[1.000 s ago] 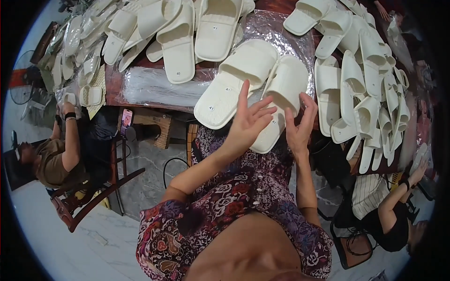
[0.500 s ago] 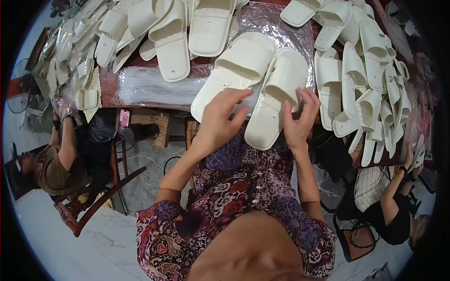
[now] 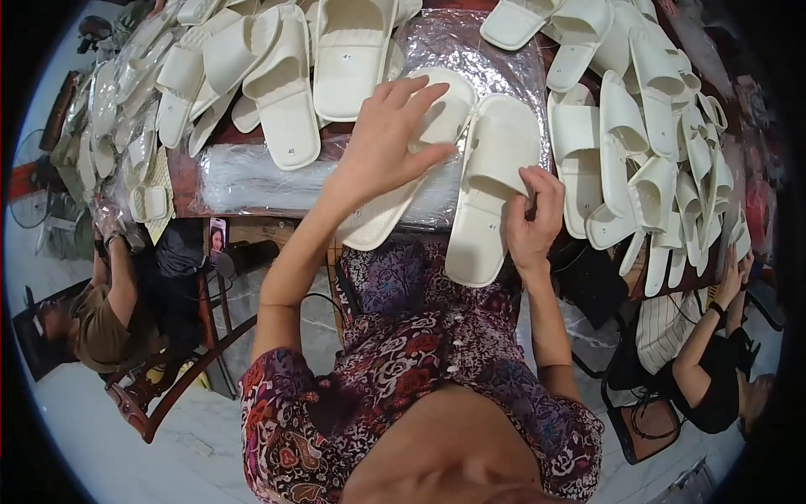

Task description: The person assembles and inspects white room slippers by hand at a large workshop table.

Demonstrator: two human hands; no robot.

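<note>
A pair of cream slippers lies in front of me at the table's near edge, soles toward me. Over the strap of the left slipper [image 3: 378, 214] reaches my left hand [image 3: 388, 134], fingers spread and thumb stretched to the right, hiding much of that slipper's middle. My right hand [image 3: 536, 220] is at the outer edge of the right slipper [image 3: 483, 231], its fingers curled against the side just below the strap, thumb by the edge. The two slippers lie close together near their toes, and their heels overhang the table edge.
Clear plastic film [image 3: 512, 63] and a stack of clear plastic bags [image 3: 260, 176] lie on the dark red table. More cream slippers [image 3: 281, 122] are at the left, and a heap of slippers [image 3: 625, 134] is at the right. People sit at both sides; one chair [image 3: 180, 374] stands at lower left.
My left hand has moved farther away across the left slipper's strap. My right hand's fingers have curled in at the right slipper's edge, and that slipper has turned slightly. The view has shifted a little.
</note>
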